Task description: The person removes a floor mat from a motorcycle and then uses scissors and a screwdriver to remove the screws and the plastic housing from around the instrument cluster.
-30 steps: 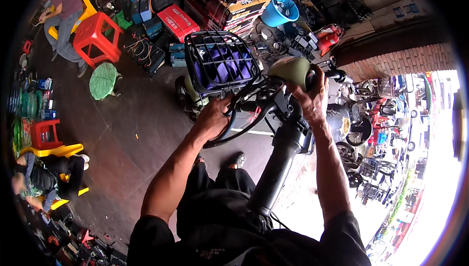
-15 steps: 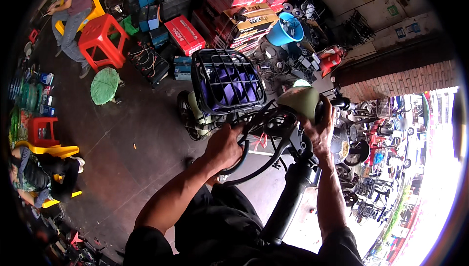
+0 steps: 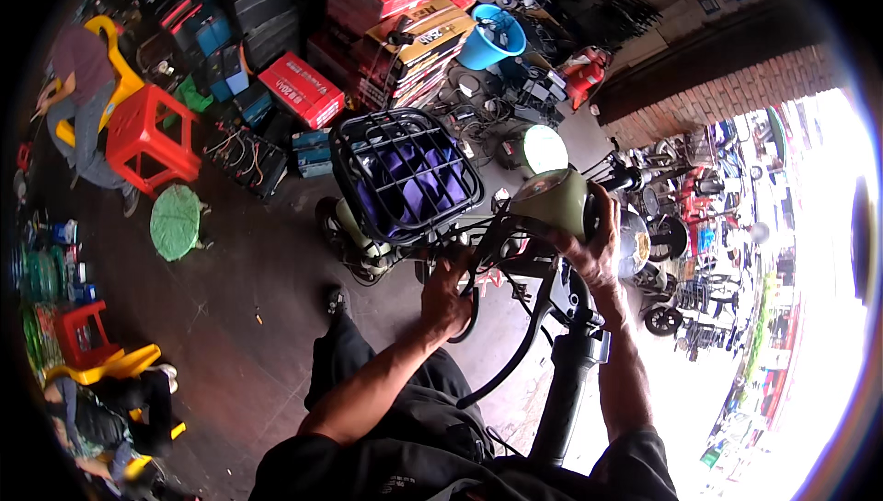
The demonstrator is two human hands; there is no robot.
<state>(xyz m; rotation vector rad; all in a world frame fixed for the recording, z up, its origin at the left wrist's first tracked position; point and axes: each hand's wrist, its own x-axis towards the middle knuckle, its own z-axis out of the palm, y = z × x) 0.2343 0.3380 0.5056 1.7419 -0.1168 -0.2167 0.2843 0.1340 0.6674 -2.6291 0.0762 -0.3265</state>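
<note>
An electric bike's handlebar lies before me, with a black grip [image 3: 566, 400], a long black brake lever [image 3: 515, 361] and a tangle of dark cables. My right hand [image 3: 593, 248] is closed around the rounded olive-green headlight housing [image 3: 559, 199], thumb on its near side. Lower and to the left, my left hand [image 3: 448, 299] has its fingers curled in among the black cables; what they hold is hidden. Just beyond it sits a black wire basket [image 3: 471, 186] with purple material [image 3: 414, 179] inside. A pale round disc [image 3: 544, 150] shows beyond the housing.
Red cartons [image 3: 302, 89], a blue bucket [image 3: 491, 37] and loose parts crowd the far side. At left stand a red stool [image 3: 154, 138] and a green-topped stool [image 3: 175, 222]; two people sit on yellow chairs [image 3: 110, 363]. Parked bikes [image 3: 671, 317] fill the bright right side.
The view has shifted, carrying the surroundings left. My left hand has moved right and down, nearer the handlebar. The handlebar has turned somewhat; my right hand stays on the headlight housing.
</note>
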